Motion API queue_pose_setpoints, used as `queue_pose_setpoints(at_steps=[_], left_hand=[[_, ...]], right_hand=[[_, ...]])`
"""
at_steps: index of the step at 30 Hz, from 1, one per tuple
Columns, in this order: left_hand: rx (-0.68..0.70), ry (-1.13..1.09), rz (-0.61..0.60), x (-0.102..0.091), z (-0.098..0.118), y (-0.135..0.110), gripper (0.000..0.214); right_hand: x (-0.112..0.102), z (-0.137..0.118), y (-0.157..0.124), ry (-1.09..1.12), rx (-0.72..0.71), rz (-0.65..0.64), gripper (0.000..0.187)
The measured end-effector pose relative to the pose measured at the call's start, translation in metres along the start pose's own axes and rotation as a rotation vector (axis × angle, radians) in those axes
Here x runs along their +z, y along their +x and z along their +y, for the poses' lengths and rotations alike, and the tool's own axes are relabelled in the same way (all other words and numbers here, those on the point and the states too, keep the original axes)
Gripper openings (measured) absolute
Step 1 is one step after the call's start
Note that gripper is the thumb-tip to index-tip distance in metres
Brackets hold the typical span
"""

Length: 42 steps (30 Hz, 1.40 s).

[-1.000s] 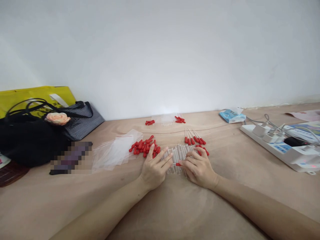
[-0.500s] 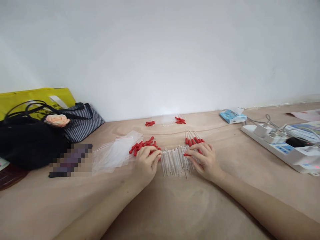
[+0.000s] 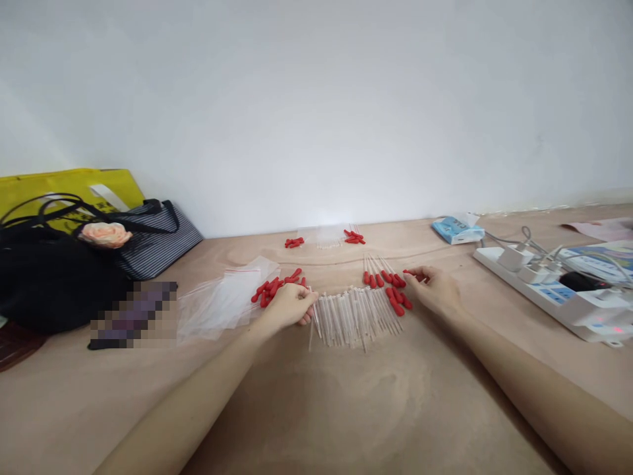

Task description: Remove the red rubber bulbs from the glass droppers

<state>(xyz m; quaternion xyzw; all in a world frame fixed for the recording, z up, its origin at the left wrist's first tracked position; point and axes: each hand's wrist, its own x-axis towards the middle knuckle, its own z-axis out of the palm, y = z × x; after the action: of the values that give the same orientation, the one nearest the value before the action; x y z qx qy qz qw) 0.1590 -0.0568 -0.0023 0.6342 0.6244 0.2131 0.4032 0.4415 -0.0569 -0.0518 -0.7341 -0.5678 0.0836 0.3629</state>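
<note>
A row of thin clear tubes (image 3: pixel 349 320) lies side by side on the wooden table. At its left end, my left hand (image 3: pixel 287 307) is closed in a pinch with a thin clear tube (image 3: pixel 310 338) pointing down from the fingers. Loose red rubber bulbs (image 3: pixel 271 288) lie behind and left of that hand. My right hand (image 3: pixel 438 288) pinches a red rubber bulb (image 3: pixel 407 272) between thumb and forefinger. Just left of it, several droppers (image 3: pixel 380 280), red bulbs fitted on thin tubes, fan out with tips away from me. More red bulbs (image 3: pixel 396 306) lie by the row's right end.
Clear zip bags (image 3: pixel 222 303) are spread on the left, near bags (image 3: pixel 153 247) and a blurred-out item (image 3: pixel 136 313). By the wall lie more tubes and red bulbs (image 3: pixel 355 237). A tissue pack (image 3: pixel 457 231) and a power strip (image 3: pixel 539 290) with cables occupy the right.
My right hand has moved right, off the tube row to the droppers, uncovering red bulbs there. The left hand has shifted slightly, and a tube now shows below its fingers.
</note>
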Motion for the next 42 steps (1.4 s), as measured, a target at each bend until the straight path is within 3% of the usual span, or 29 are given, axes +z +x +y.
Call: queue_pose_setpoints(at_steps=[5, 14, 21, 25, 30, 36, 42], left_hand=[[0.017, 0.137, -0.004, 0.003, -0.007, 0.012, 0.038], [0.164, 0.310, 0.116, 0.004, -0.009, 0.011, 0.039], [0.351, 0.424, 0.344, 0.002, -0.014, -0.015, 0.036], [0.328, 0.456, 0.256, -0.003, -0.031, -0.031, 0.035], [0.187, 0.080, 0.081, -0.001, -0.040, -0.036, 0.032], [0.151, -0.071, 0.056, 0.007, -0.038, -0.031, 0.031], [0.138, -0.137, 0.066, 0.008, -0.036, -0.032, 0.031]], right_hand=[[0.001, 0.000, 0.001, -0.046, 0.052, -0.143, 0.028], [-0.002, -0.004, -0.006, -0.063, 0.023, -0.152, 0.023], [-0.004, -0.003, -0.009, -0.137, -0.012, -0.196, 0.032], [-0.007, 0.001, 0.002, -0.188, 0.042, -0.220, 0.034], [-0.004, 0.004, 0.026, -0.175, 0.115, -0.253, 0.027], [0.006, -0.005, 0.045, -0.159, 0.179, -0.417, 0.030], [0.009, -0.012, 0.050, -0.170, 0.240, -0.437, 0.025]])
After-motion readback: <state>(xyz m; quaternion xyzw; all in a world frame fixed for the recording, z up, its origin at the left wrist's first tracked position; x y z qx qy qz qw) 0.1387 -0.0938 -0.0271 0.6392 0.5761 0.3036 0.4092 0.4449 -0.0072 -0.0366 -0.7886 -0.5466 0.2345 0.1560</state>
